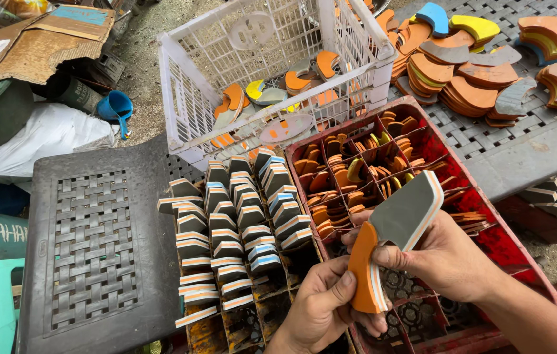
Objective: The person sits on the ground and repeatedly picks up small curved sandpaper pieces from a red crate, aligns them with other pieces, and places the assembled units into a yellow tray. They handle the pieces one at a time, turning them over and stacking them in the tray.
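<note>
Both hands meet above the red crate (488, 216), and the work seems to be pressing two foam pieces together edge to edge. The left hand (321, 308) has its fingers closed around an orange foam piece (363, 275), thumb across its face. The right hand (445, 259) has its fingers wrapped around a grey wedge (406, 213), which tilts up and away over the crate's front compartments. To do this well, I judge the curved edges should be lined up flush before squeezing, with thumbs kept off the seam.

The orange piece is curved, with pale and grey layers showing along its edge. The wedge has a smooth grey face and an edge striped white, orange and blue.

Left of the crate stand rows of striped foam wedges (245, 223); behind it a white basket (272, 72) holds mixed offcuts.
</note>
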